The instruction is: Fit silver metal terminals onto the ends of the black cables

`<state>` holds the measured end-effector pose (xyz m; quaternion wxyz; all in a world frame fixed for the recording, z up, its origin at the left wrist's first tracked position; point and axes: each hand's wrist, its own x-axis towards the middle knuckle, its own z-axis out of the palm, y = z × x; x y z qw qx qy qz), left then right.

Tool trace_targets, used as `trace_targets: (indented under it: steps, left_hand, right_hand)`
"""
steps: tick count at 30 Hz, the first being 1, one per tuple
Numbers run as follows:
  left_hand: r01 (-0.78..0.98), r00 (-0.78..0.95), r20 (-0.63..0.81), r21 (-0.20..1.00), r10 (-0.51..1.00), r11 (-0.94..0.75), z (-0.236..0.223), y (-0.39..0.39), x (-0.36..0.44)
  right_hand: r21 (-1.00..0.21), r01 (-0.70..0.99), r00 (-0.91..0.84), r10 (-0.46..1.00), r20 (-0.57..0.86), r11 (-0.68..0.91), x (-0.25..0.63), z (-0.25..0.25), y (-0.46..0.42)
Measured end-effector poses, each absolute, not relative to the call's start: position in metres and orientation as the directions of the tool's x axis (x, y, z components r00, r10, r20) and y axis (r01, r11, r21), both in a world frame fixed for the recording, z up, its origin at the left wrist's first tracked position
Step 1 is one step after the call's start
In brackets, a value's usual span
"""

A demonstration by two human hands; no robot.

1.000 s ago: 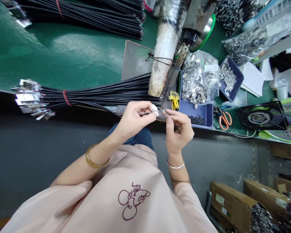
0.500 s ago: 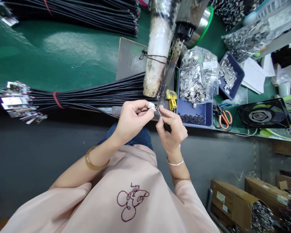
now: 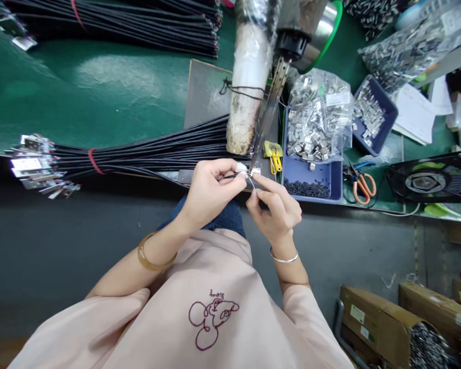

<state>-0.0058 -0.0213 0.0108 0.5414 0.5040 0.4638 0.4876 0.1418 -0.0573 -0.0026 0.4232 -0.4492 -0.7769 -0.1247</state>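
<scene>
My left hand (image 3: pixel 211 189) pinches the end of a thin black cable (image 3: pixel 230 176) at the table's front edge; its fingertip is taped white. My right hand (image 3: pixel 274 205) meets it, its fingers pinched on a small silver metal clip (image 3: pixel 255 170) with a thin pin or wire below it. Both hands work just under the tip of a metal tool (image 3: pixel 269 110) that slants down from above. A bundle of black cables (image 3: pixel 146 148), tied with a red band, lies to the left with metal connectors (image 3: pixel 34 164) at its far end.
A blue tray (image 3: pixel 311 177) holds a bag of silver clips (image 3: pixel 317 120) and small dark parts. Orange-handled scissors (image 3: pixel 363 184), a black fan (image 3: pixel 426 182), a second blue tray (image 3: pixel 372 115), more cable bundles (image 3: pixel 138 23) and cardboard boxes (image 3: pixel 372 318) surround me.
My right hand moved left and closed in on my left hand, bringing the clip to the cable end. The left hand stayed nearly still.
</scene>
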Motion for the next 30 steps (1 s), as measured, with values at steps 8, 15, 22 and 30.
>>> trace_targets:
  steps: [8, 15, 22, 30]
  left_hand:
    - [-0.059, 0.072, -0.011, 0.998, 0.997, 0.016, 0.013, -0.021, -0.006]
    - [-0.058, 0.103, -0.04, 0.997, 0.994, 0.047, 0.01, -0.022, -0.006]
    - [0.031, 0.162, 0.049, 0.998, 0.986, -0.055, 0.008, -0.03, -0.011]
    - [0.026, 0.108, 0.1, 0.994, 0.989, -0.104, 0.009, -0.029, -0.01]
  right_hand:
    - [-0.188, 0.791, -0.238, 0.576, 0.782, 0.582, 0.14, 0.001, -0.055]
    - [-0.173, 0.773, -0.283, 0.576, 0.767, 0.611, 0.142, -0.001, -0.057]
    - [-0.435, 0.743, -0.067, 0.702, 0.709, 0.509, 0.142, 0.004, -0.059]
    - [-0.693, 0.594, -0.001, 0.862, 0.507, 0.408, 0.14, 0.011, -0.058]
